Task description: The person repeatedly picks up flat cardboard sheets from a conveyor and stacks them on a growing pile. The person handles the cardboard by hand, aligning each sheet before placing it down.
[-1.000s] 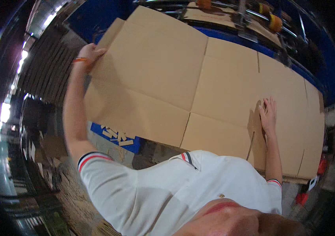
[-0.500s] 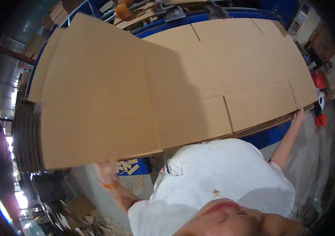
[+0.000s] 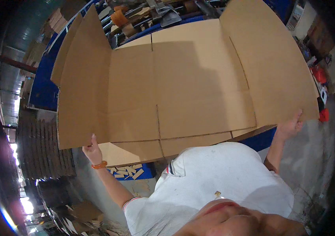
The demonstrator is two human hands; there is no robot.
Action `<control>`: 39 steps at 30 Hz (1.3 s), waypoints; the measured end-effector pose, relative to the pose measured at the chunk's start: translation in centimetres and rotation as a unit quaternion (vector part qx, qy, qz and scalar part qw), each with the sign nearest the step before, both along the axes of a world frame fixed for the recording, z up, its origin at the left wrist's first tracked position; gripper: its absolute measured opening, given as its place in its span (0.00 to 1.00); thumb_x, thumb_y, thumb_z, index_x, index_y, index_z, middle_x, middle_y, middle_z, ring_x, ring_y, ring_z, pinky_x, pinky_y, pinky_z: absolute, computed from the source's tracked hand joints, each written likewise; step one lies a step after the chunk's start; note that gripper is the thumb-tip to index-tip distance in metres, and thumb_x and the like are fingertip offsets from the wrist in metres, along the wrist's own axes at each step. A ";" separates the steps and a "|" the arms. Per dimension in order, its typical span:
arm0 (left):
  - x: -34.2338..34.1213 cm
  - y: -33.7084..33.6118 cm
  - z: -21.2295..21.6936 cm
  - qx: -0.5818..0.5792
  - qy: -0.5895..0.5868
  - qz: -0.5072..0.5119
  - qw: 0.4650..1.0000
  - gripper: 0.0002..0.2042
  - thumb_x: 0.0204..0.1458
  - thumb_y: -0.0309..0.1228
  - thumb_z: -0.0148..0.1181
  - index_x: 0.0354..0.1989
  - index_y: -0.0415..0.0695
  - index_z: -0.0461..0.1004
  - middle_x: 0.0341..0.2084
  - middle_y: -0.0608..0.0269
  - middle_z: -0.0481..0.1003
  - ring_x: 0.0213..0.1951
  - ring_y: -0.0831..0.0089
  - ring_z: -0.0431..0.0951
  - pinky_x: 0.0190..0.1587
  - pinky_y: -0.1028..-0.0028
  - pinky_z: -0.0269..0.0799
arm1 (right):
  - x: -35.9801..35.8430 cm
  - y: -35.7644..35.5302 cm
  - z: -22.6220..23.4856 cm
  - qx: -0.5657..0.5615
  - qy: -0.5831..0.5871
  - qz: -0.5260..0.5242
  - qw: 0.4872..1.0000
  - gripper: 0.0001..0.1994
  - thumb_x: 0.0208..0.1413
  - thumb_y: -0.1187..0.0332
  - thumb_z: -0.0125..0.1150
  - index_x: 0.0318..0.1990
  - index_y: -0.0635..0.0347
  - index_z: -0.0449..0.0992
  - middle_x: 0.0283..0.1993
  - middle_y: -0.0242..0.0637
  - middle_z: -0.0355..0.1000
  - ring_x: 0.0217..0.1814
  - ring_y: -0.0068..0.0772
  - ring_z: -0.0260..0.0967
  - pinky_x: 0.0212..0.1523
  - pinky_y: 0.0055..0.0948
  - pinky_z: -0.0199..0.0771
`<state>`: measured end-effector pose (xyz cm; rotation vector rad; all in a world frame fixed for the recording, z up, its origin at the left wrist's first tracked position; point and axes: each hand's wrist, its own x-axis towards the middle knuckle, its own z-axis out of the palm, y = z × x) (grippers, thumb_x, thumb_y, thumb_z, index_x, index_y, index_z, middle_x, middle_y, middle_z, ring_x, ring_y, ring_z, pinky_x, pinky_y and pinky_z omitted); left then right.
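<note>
Holding up both ends of one slotted, creased corrugated cardboard blank (image 3: 183,86), brown, broad, spread towards twelve o'clock: left hand (image 3: 92,151), at eight o'clock, orange bracelet (image 3: 99,165) at wrist, clasped on the near edge of the tilted left panel (image 3: 82,90), thumb showing on its inner face, fingers mostly hidden; right hand (image 3: 290,126), at three o'clock, clasped on the near edge of the tilted right panel (image 3: 273,67), fingers partly hidden. Middle section lies flatter between. Step in hand, by judgement: bending the ends upward along the creases. Next move appears to call for matched support from both hands, lest the board twist. Also listed: orange roller (image 3: 119,17), eleven o'clock; cardboard offcuts (image 3: 128,172) on blue ledge (image 3: 149,173), seven o'clock.
</note>
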<state>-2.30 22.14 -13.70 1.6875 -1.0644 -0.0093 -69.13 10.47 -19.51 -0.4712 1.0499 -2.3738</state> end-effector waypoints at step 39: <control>-11.6 -26.9 -8.4 0.133 -0.473 -0.201 0.847 0.29 0.49 0.24 0.51 0.61 0.68 0.63 0.58 0.68 0.66 0.61 0.65 0.63 0.58 0.48 0.57 | 19.0 -25.4 -2.9 -0.015 0.909 0.009 0.417 0.28 0.50 0.70 0.50 0.61 0.36 0.64 0.61 0.30 0.64 0.63 0.38 0.60 0.57 0.40 0.64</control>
